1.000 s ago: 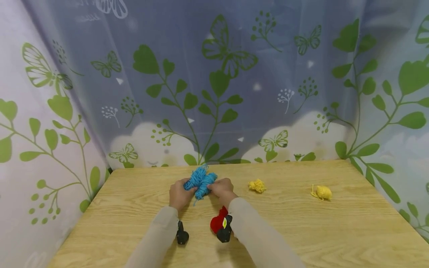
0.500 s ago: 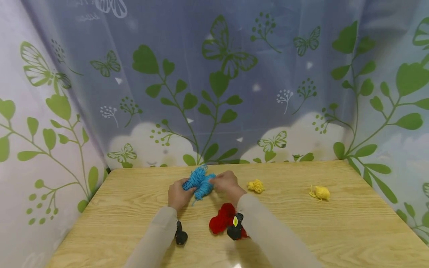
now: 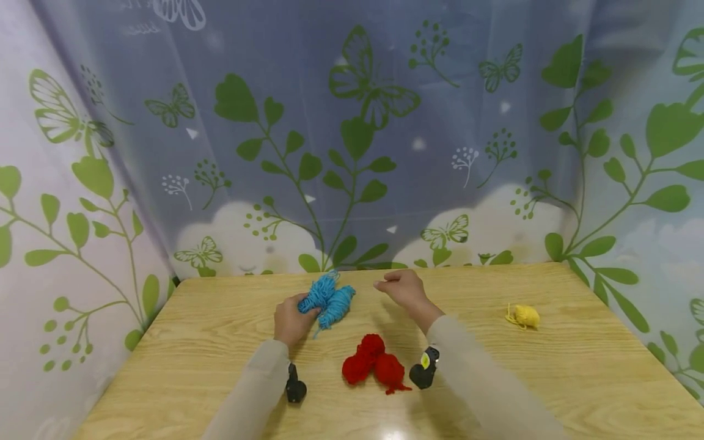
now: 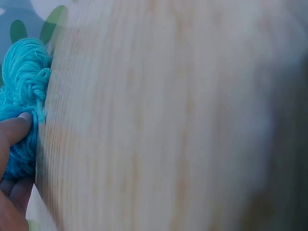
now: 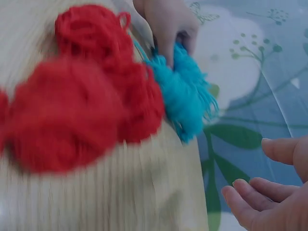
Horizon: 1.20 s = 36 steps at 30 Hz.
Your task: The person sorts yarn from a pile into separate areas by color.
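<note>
Two blue yarn bundles lie side by side near the table's back edge, the left bundle (image 3: 319, 293) touching the right bundle (image 3: 337, 307). My left hand (image 3: 291, 319) grips the left bundle; the left wrist view shows the thumb (image 4: 14, 129) pressed against blue yarn (image 4: 26, 72). To the right of both bundles, my right hand (image 3: 406, 291) is over the table, holding nothing. Its thumb and fingers (image 5: 260, 195) are spread apart in the right wrist view, away from the blue yarn (image 5: 180, 96).
Three red yarn balls (image 3: 389, 370) sit together nearer the front, between the forearms. A yellow yarn ball (image 3: 526, 316) lies at the right on the wooden table (image 3: 220, 342). Patterned cloth (image 3: 308, 232) hangs behind the back edge.
My right hand has let go of the right blue bundle and moved right, hiding the nearer yellow ball. The red balls have come into full view. My left hand has kept its grip.
</note>
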Available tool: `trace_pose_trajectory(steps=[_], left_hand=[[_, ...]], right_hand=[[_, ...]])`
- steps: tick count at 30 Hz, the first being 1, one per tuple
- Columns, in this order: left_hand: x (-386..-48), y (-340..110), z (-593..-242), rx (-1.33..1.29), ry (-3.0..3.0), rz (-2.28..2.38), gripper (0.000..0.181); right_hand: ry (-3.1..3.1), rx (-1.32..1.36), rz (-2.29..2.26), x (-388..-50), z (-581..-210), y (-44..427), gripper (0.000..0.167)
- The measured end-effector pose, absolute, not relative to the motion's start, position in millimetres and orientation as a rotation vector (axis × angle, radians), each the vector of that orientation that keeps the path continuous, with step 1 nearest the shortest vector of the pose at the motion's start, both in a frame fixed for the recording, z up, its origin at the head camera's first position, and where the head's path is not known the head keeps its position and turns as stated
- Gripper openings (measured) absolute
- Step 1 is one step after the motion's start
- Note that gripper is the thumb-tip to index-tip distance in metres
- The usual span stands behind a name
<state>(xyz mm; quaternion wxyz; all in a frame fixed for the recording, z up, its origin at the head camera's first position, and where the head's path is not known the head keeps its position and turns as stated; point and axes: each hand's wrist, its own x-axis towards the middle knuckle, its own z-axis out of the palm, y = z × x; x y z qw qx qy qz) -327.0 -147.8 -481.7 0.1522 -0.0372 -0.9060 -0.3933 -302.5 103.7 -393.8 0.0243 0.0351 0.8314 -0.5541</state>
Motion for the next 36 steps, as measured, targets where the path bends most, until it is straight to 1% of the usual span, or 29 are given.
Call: trace_pose_trajectory(steps=[9, 20, 29, 36], left_hand=[[-326, -148, -481, -0.112, -2.600, -1.125, 0.039], [-329, -149, -481, -0.138, -2.597, -1.102, 0.040], [-327, -149, -484, -0.140, -2.585, -1.082, 0.039], [-329, -148, -485, -0.124, -2.593, -1.080, 0.040]], right_hand=[[2.620, 0.135, -1.682, -299, -390, 167, 0.050], [2.886, 0.107, -1.458, -280, -392, 241, 0.056], [2.926, 0.049, -1.412, -262, -406, 293, 0.067], [2.975, 0.070, -1.349, -245, -423, 330, 0.071]])
